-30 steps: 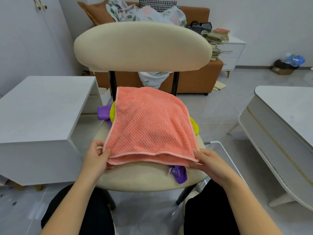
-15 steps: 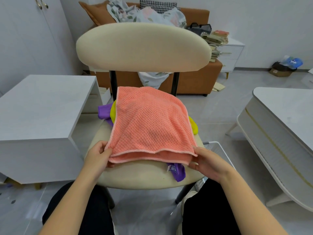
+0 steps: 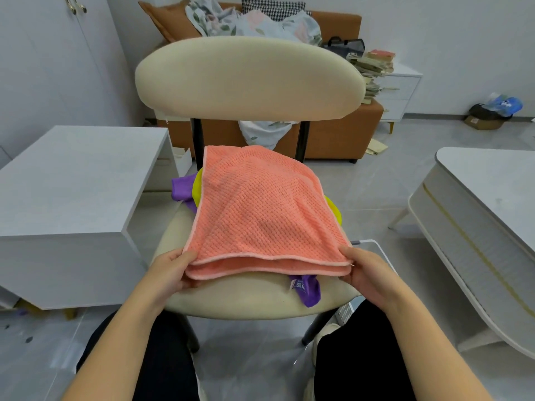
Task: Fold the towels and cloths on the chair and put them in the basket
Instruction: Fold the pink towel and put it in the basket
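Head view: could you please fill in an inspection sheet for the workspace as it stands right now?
Surface: cream chair seat, mostly covered by cloths.
Job's things: orange towel folded double on top; purple cloth and yellow cloth poke out beneath it; white basket on the floor right of the chair, contents hidden.
Clutter: stack of books and cardboard box far behind.
Grippers: left hand and right hand each pinch a near corner of the orange towel.
Cables: nothing seen.
Surroundings: white cabinet on the left, white table on the right, brown sofa behind.
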### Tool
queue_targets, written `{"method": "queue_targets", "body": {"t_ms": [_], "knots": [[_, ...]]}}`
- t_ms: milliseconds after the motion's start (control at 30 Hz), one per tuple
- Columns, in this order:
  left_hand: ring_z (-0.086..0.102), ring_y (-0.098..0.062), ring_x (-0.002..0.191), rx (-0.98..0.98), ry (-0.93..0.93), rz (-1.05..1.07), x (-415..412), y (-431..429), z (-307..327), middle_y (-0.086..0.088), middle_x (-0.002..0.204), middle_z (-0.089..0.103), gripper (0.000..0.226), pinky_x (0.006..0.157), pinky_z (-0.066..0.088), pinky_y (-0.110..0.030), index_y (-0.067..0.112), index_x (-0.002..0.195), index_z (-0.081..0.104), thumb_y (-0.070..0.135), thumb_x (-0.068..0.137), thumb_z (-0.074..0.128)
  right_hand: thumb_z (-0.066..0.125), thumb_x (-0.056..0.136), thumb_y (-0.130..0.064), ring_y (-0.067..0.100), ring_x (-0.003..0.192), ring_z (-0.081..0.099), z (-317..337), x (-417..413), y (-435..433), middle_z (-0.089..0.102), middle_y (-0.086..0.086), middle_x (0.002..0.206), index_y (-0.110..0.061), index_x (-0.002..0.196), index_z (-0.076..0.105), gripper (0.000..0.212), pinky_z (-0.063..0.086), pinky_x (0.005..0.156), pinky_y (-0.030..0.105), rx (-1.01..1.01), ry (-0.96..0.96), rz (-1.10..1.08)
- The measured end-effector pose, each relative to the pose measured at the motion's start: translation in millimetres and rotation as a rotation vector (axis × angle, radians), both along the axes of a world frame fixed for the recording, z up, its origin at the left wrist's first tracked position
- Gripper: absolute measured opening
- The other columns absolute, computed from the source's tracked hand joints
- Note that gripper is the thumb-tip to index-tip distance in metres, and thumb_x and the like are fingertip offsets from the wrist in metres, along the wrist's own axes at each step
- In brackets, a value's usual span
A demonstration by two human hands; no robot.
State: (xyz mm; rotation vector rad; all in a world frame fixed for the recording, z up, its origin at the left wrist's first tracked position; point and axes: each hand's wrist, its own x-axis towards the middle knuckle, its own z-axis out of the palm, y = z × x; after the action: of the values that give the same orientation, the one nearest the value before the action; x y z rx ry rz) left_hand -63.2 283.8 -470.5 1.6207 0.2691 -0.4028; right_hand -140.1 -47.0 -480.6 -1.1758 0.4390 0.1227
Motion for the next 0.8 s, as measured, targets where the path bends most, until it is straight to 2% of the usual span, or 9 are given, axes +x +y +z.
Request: {"method": "queue_targets", "body": {"t_ms": [67, 133, 200, 267, 500, 567, 633, 733, 800], "knots": [[0.061, -0.023, 0.074, -0.072, 0.05, -0.015, -1.4, 4.4, 1.8, -0.012, 0.084, 0.067, 0.016, 0.053, 0.056, -0.024, 0.004, 0.09, 0.064, 0.011, 0.095, 0.051, 0.066, 0.083, -0.019, 0.01, 0.067, 0.061, 2.0, -0.8, -6.3, 0.062, 0.007, 0.081, 0.0, 0.092, 0.064, 0.021, 0.055, 0.066, 0.022, -0.007, 0.013, 0.036], [0.065, -0.02, 0.069, -0.142, 0.049, 0.014, 0.6, 10.3, 7.2, -0.012, 0.08, 0.068, 0.013, 0.052, 0.056, -0.022, -0.002, 0.092, 0.063, 0.004, 0.093, 0.051, 0.09, 0.049, -0.03, 0.013, 0.071, 0.063, 5.1, 0.8, -15.2, 0.063, 0.01, 0.083, 0.001, 0.09, 0.065, 0.057, 0.057, 0.07, 0.024, -0.008, 0.025, 0.031], [0.067, -0.013, 0.059, -0.216, 0.014, 0.054, 7.5, 14.2, 19.3, -0.007, 0.067, 0.07, 0.012, 0.052, 0.056, -0.021, -0.004, 0.086, 0.06, -0.002, 0.092, 0.049, 0.096, 0.024, -0.027, 0.017, 0.077, 0.067, 16.3, 5.5, -21.0, 0.066, 0.014, 0.093, 0.005, 0.093, 0.067, 0.081, 0.058, 0.072, 0.026, 0.052, -0.001, 0.001], [0.066, -0.009, 0.054, -0.314, -0.029, 0.075, 17.3, 14.4, 38.4, -0.004, 0.058, 0.068, 0.017, 0.053, 0.056, -0.02, -0.002, 0.079, 0.055, -0.005, 0.092, 0.046, 0.097, 0.021, -0.021, 0.019, 0.084, 0.07, 36.6, 15.7, -23.8, 0.069, 0.017, 0.101, 0.006, 0.093, 0.073, 0.08, 0.058, 0.069, 0.027, 0.132, -0.069, -0.01], [0.07, -0.011, 0.068, -0.473, -0.209, 0.035, 62.3, 9.1, 115.6, -0.01, 0.08, 0.071, 0.016, 0.062, 0.058, -0.022, -0.005, 0.105, 0.057, -0.003, 0.092, 0.047, 0.096, 0.03, -0.017, 0.016, 0.078, 0.071, 121.3, 61.6, -22.3, 0.072, 0.013, 0.084, 0.0, 0.083, 0.074, 0.061, 0.056, 0.066, 0.021, 0.108, -0.276, -0.016], [0.068, -0.011, 0.062, -0.472, -0.256, 0.107, 71.4, 5.4, 132.9, -0.011, 0.081, 0.065, 0.012, 0.056, 0.058, -0.024, 0.005, 0.095, 0.051, -0.005, 0.091, 0.05, 0.081, 0.058, -0.005, 0.017, 0.072, 0.071, 141.5, 71.6, -21.1, 0.072, 0.012, 0.078, 0.0, 0.094, 0.063, 0.04, 0.057, 0.061, 0.022, 0.094, -0.244, -0.082], [0.064, -0.016, 0.067, -0.435, -0.323, 0.131, 78.4, 1.9, 147.1, -0.011, 0.087, 0.06, 0.022, 0.057, 0.058, -0.026, 0.015, 0.092, 0.046, -0.006, 0.09, 0.052, 0.059, 0.08, 0.007, 0.018, 0.07, 0.071, 159.2, 80.1, -19.4, 0.069, 0.013, 0.083, -0.005, 0.101, 0.056, 0.025, 0.058, 0.059, 0.025, 0.075, -0.222, -0.159], [0.059, -0.018, 0.074, -0.307, -0.462, 0.012, 84.0, -2.3, 166.3, -0.008, 0.086, 0.061, 0.021, 0.055, 0.056, -0.021, 0.014, 0.086, 0.054, -0.005, 0.092, 0.049, 0.045, 0.088, 0.015, 0.023, 0.082, 0.063, 179.7, 89.1, -21.5, 0.058, 0.016, 0.101, -0.018, 0.114, 0.052, 0.042, 0.058, 0.062, 0.028, -0.009, -0.245, -0.192], [0.063, -0.013, 0.074, -0.185, -0.578, -0.066, 85.6, -4.7, 176.3, -0.003, 0.083, 0.065, 0.023, 0.058, 0.053, -0.015, 0.014, 0.086, 0.062, -0.005, 0.091, 0.05, 0.04, 0.091, 0.014, 0.021, 0.081, 0.059, 194.1, 91.5, -21.9, 0.057, 0.015, 0.1, -0.013, 0.107, 0.058, 0.036, 0.057, 0.057, 0.024, -0.137, -0.264, -0.153]]}}
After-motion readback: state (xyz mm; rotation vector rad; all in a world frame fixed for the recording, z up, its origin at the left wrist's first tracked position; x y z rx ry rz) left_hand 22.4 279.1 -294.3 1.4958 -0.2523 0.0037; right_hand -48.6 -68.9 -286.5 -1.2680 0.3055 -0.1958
